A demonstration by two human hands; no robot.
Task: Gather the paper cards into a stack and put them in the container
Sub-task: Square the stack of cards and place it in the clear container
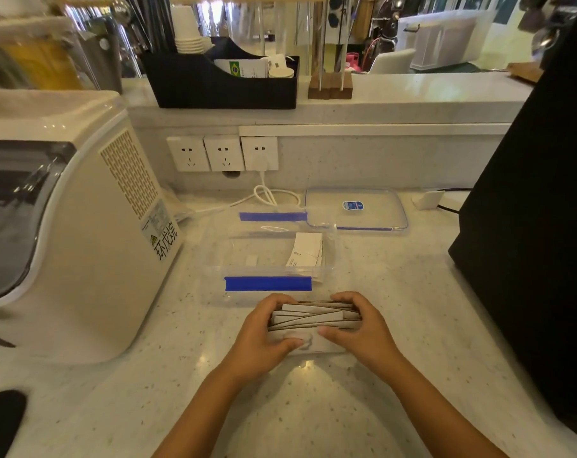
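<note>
A loose stack of white paper cards stands on edge on the pale counter, its edges uneven. My left hand grips its left end and my right hand grips its right end, thumbs on the near face. Just beyond the stack sits a clear plastic container with blue clips on its near and far sides. A few white cards lie inside it at the right.
The container's clear lid lies behind it to the right. A cream appliance stands at the left, a tall black object at the right. Wall sockets and a white cable are at the back.
</note>
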